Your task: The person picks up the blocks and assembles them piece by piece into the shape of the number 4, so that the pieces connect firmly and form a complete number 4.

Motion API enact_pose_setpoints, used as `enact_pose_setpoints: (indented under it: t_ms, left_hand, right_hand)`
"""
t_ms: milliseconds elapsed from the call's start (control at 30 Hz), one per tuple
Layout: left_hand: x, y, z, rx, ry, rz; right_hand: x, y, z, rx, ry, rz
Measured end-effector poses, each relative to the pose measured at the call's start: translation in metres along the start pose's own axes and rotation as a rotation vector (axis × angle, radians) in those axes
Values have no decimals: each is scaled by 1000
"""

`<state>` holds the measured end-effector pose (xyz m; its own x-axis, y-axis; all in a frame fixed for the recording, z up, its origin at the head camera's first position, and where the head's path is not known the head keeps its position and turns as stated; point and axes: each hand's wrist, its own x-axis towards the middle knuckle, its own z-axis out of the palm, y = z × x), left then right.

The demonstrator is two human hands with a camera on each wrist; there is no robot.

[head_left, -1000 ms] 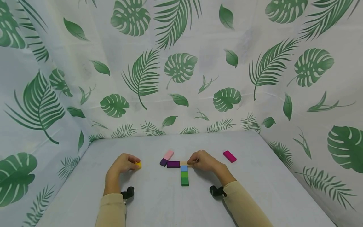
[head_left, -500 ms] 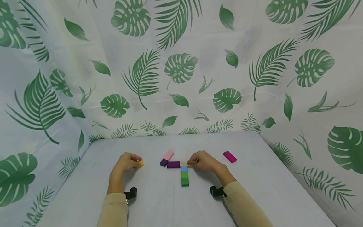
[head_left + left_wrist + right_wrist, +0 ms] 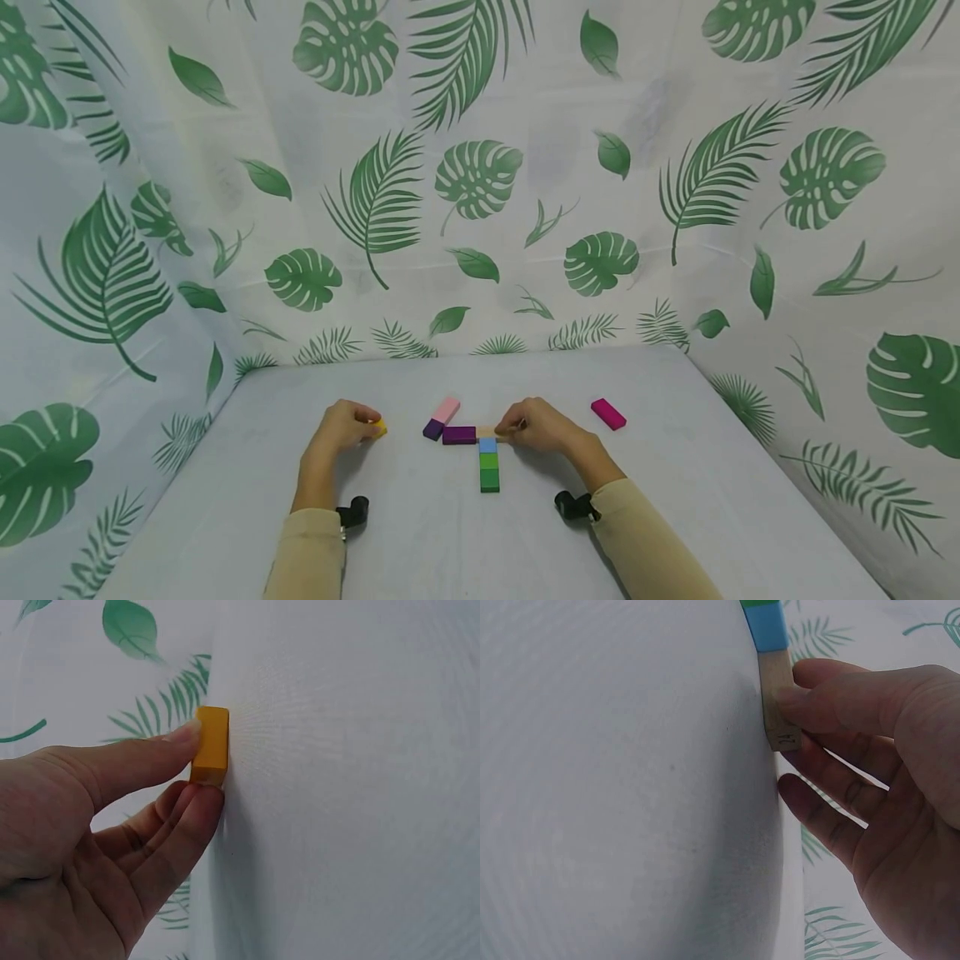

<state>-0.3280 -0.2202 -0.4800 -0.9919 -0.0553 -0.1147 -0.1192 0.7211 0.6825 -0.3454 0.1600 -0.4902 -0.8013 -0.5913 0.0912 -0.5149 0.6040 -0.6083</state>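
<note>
On the left of the table my left hand (image 3: pixel 342 427) pinches a small yellow block (image 3: pixel 211 742) between thumb and fingertips, close to the white cloth. My right hand (image 3: pixel 542 425) holds a plain wooden block (image 3: pixel 776 669), its end marked 24, with the thumb on one side and fingers on the other. That block lies against a blue block (image 3: pixel 487 445); a light green block (image 3: pixel 488 460) and a dark green block (image 3: pixel 490 481) continue the line towards me. A purple block (image 3: pixel 459 435) meets the wooden block's left end.
Left of the purple block lie a dark violet block (image 3: pixel 432 429) and a pink block (image 3: pixel 447 408), end to end at a slant. A magenta block (image 3: pixel 608 414) rests alone beyond my right hand. Leaf-printed white cloth (image 3: pixel 480 317) walls the table's back and sides.
My left hand has shifted right and slightly away from me with the yellow block, which has turned a little. The right hand and the other blocks stay where they were.
</note>
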Motion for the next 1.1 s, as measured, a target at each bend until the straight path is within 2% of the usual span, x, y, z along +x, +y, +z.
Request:
enact_pose_setpoints:
  t_ms: [200, 333, 567, 867, 1100]
  left_hand:
    - [-2, 2, -1, 29, -18, 17]
    - [-1, 4, 3, 20, 10, 39]
    - [10, 8, 13, 7, 69, 62]
    - [22, 24, 25, -16, 54, 80]
    - [30, 32, 34, -44, 43, 70]
  right_hand:
    - [-1, 0, -1, 3, -5, -5]
    - [-1, 0, -1, 7, -2, 8]
    - [1, 1, -1, -5, -2, -7]
    - [2, 0, -1, -3, -13, 2]
    - [0, 0, -3, 3, -18, -8]
